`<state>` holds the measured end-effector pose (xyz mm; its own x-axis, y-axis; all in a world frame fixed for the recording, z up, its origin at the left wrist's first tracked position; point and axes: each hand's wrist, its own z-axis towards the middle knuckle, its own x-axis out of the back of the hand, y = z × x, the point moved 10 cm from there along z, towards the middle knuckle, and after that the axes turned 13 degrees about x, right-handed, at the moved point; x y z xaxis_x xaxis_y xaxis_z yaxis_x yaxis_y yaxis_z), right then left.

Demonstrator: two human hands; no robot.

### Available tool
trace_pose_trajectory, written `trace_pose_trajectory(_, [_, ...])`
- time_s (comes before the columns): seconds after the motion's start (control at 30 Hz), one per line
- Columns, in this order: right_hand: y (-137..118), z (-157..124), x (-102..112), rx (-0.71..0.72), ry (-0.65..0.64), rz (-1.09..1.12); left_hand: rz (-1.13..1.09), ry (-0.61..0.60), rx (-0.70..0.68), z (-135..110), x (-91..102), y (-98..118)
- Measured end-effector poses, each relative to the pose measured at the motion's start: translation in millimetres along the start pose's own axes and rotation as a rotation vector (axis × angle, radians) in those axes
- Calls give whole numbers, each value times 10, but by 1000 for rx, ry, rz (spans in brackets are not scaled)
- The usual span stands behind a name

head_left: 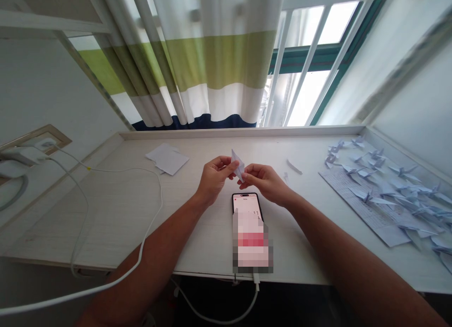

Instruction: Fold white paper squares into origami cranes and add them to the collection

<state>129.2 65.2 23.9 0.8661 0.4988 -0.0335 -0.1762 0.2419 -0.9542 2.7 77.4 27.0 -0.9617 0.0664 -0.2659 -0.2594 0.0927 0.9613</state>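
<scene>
A small piece of folded white paper (238, 164), diamond-like in outline with a pointed top, is held up between both hands above the desk. My left hand (216, 176) pinches its left side with thumb and fingers. On its lower right side, the thumb and fingers of my right hand (264, 180) are closed on it. Just below the hands lies a phone (246, 204) with a lit pinkish screen, partly blurred out. Its white charging cable (256, 282) hangs over the front edge of the desk.
Several folded paper cranes (402, 197) crowd the right side, some on a written sheet (356, 202). White paper squares (169, 158) lie back left, a curled paper strip (294, 167) right of my hands. A white cable (160, 190) crosses my left forearm. A curtain (212, 58) hangs behind the desk.
</scene>
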Motion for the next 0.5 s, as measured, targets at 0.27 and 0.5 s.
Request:
trace_pose_trajectory(0.27, [-75, 11, 96, 53, 152, 107, -11, -155, 34, 10, -121, -77])
trace_pose_trajectory(0.5, [-5, 1, 95, 9, 172, 162, 165, -75, -46, -18, -114, -51])
